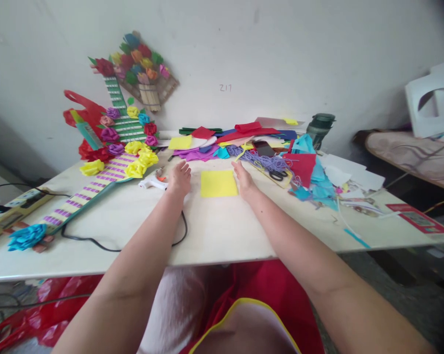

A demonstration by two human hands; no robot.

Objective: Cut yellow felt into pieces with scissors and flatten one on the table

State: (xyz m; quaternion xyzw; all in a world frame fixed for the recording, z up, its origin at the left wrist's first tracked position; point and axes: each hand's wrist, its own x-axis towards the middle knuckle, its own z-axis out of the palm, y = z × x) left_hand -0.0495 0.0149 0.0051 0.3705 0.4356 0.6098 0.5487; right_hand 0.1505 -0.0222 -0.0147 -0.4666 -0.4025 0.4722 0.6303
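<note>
A flat square of yellow paper (219, 184) lies on the white table (222, 226) in front of me. To its left, my left hand (180, 178) is held on edge with fingers extended and nothing in it. On the other side, my right hand (243, 180) is close to the square's right edge, its fingers stretched forward and empty; whether it touches the paper I cannot tell. A white glue gun (152, 182) lies just left of my left hand, partly hidden by it, with a black cord on the table.
Coloured paper sheets (203, 147), purple yarn (257, 158), black-handled scissors (278, 175) and a phone (263, 148) crowd the back. A dark bottle (319, 129) stands back right. Paper-flower crafts (97, 184) and a power strip (17, 209) occupy the left. Blue scraps (318, 189) lie right.
</note>
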